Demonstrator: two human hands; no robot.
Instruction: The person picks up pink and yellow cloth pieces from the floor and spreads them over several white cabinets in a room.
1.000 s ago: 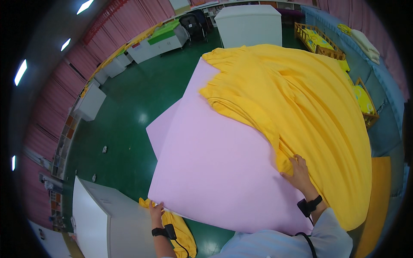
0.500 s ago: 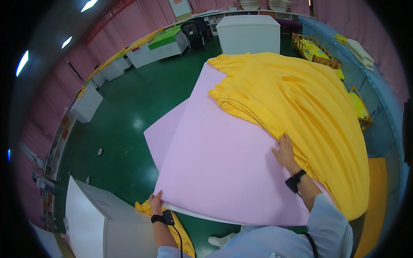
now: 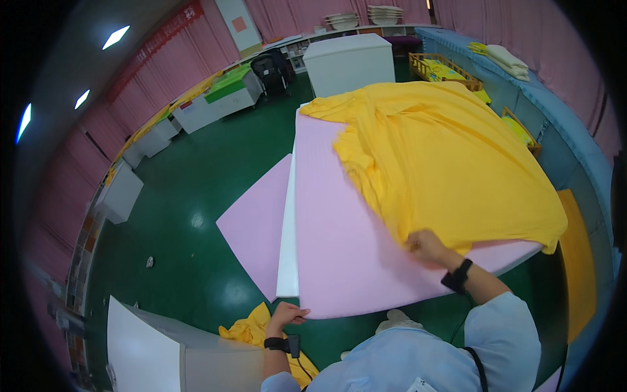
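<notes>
A thick, flat mattress with a pink cover (image 3: 336, 261) lies in front of me, and a rumpled yellow sheet (image 3: 450, 170) covers most of its far and right side. My left hand (image 3: 287, 315) is closed on the mattress's near left corner, fingers on the edge. My right hand (image 3: 428, 247) is closed on the near edge of the yellow sheet, slightly blurred, just above the pink cover. Folds bunch along the sheet's left edge. Beneath, a white layer (image 3: 287, 264) and another pink piece (image 3: 258, 222) stick out on the left.
A white cabinet (image 3: 147, 340) stands close by my left arm, with a yellow cloth (image 3: 251, 326) on the green floor beside it. Beyond the mattress is a white box-shaped unit (image 3: 349, 65). Wooden cots (image 3: 450, 72) line the right side near a blue padded ledge (image 3: 529, 111).
The mattress has turned, its near left corner shifting right with my left hand and baring the white layer. My right hand has gone from lying flat to gripping the sheet, whose near edge has moved away.
</notes>
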